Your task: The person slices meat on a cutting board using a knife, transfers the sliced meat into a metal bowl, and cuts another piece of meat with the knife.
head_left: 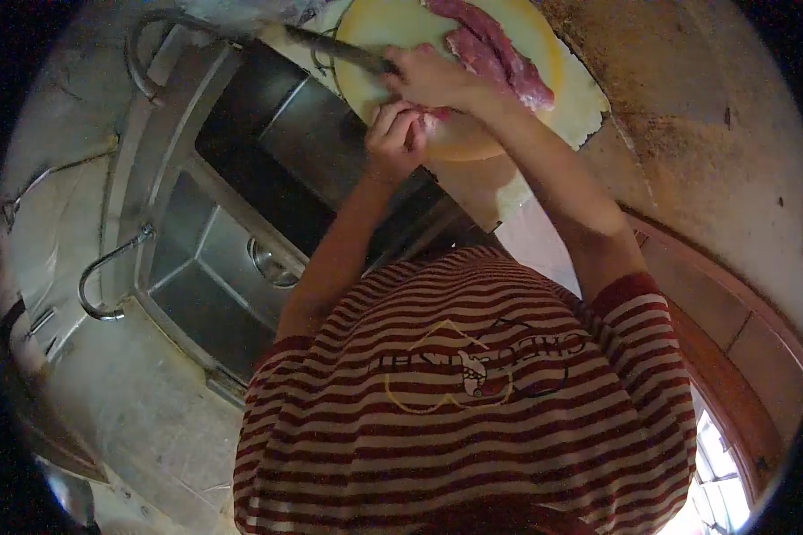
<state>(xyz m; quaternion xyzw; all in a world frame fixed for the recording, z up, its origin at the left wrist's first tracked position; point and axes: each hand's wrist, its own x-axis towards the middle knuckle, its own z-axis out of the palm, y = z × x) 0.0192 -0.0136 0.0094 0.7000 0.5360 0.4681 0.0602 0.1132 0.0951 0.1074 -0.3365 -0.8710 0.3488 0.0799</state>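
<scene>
My right hand [433, 78] is closed around a knife [343, 52], whose long dark blade points to the left past the board's edge. Just below it, my left hand [396, 138] has its fingers curled on a small piece of pink meat [432, 119] at the near edge of the round cutting board [379, 27]. Long strips of raw meat [495, 58] lie on the board to the right of my right hand. The fingers partly cover the small piece.
A steel double sink [214, 254] lies to the left, with a curved faucet [98, 276] over it. The board rests on a pale, worn sheet [589, 107] on the brown counter [687, 116]. A second curved pipe [134, 58] stands at the upper left.
</scene>
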